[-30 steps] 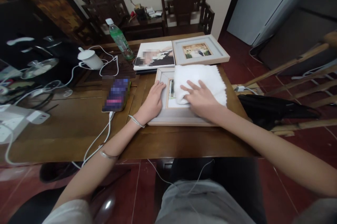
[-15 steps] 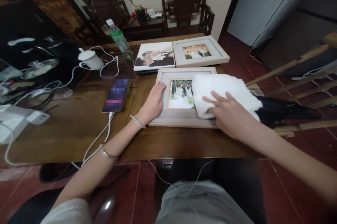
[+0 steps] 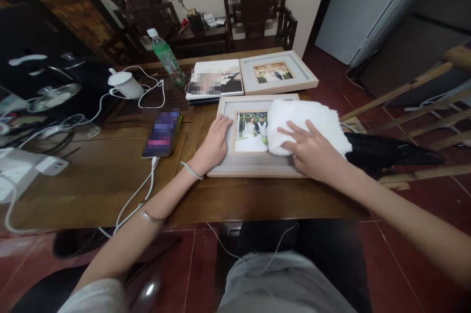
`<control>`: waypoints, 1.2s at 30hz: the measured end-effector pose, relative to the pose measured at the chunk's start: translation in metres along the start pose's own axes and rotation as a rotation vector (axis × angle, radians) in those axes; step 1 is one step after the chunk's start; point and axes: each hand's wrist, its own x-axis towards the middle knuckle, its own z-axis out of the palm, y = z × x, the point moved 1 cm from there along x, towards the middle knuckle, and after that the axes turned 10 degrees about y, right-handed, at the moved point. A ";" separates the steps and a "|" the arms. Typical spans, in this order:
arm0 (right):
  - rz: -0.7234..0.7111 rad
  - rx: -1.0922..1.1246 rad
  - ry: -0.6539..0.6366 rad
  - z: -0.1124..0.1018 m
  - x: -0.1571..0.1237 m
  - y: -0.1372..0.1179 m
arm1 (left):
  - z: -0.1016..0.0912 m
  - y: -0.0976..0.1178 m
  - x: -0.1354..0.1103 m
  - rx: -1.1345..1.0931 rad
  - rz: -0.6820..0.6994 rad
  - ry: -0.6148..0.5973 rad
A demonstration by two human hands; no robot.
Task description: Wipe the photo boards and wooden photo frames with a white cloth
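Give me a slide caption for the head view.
Left hand steadies a picture frame while right hand presses a white cloth on it.

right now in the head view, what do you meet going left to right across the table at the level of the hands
phone → left hand → photo in the picture frame → right hand on the white cloth → black bag

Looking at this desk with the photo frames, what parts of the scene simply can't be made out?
Head view only:
- Right part of the near photo frame: covered by the white cloth and the right hand.
- Frame's left border: partly under the left hand.
- Phone screen: blurred out.
- Photo album cover: partly blurred.
- Far frame picture: too small to tell details.
- Bottle label: too small to read.
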 end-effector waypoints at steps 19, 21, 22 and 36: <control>-0.140 0.050 -0.028 -0.034 -0.038 -0.050 | 0.003 -0.004 0.002 -0.013 0.034 0.023; -0.140 0.056 -0.059 -0.031 -0.033 -0.053 | 0.003 -0.002 0.001 -0.008 0.030 0.016; -0.132 0.047 -0.068 -0.027 -0.028 -0.052 | 0.003 -0.002 0.001 -0.007 0.028 0.014; 0.026 -0.071 0.008 0.022 0.061 0.016 | 0.000 -0.001 0.002 -0.022 -0.016 0.005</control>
